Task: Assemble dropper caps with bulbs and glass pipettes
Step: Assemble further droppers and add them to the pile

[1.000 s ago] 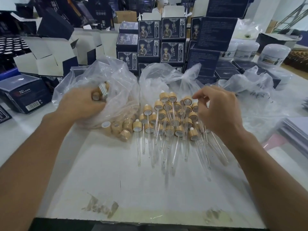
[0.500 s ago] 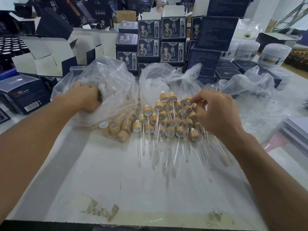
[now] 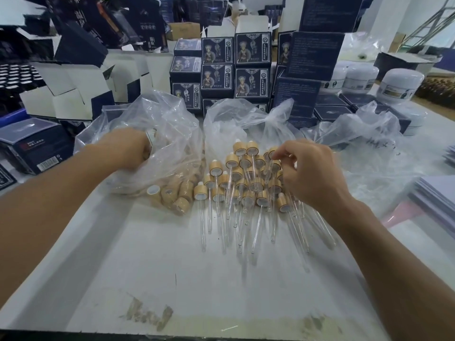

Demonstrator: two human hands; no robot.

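While both forearms stretch out over the white table (image 3: 172,279), the clutter at the back is the biggest thing going: stacks of dark printed boxes (image 3: 251,67), folded white cartons (image 3: 73,94) on the left, and three white jars (image 3: 398,86) far right.

Next size down, three clear plastic bags. The left bag (image 3: 170,143) holds loose bamboo caps (image 3: 183,190), four or five of them plainly showing at its mouth, more blurred behind the plastic. The middle bag (image 3: 231,121) sits crumpled right behind the finished pile, and the right bag (image 3: 364,153) lies flatter; its contents are hard to tell.

The left hand (image 3: 125,148) is pushed into the left bag's opening, knuckles up, fingers curled down into the plastic. Can't tell whether it's gripping a cap or nothing, the fingertips are hidden.

The right hand (image 3: 312,173) hovers over the pile of assembled droppers (image 3: 246,183), wrist bent, thumb and forefinger pinching a dropper (image 3: 272,153) by its cap at the far edge of the heap, its glass tube hanging down toward the others.

That pile sits mid-table between the two hands, roughly two dozen droppers, bamboo collars bunched up away from the person and glass pipettes (image 3: 209,217) fanning toward them. An exact count isn't possible, they overlap too much.
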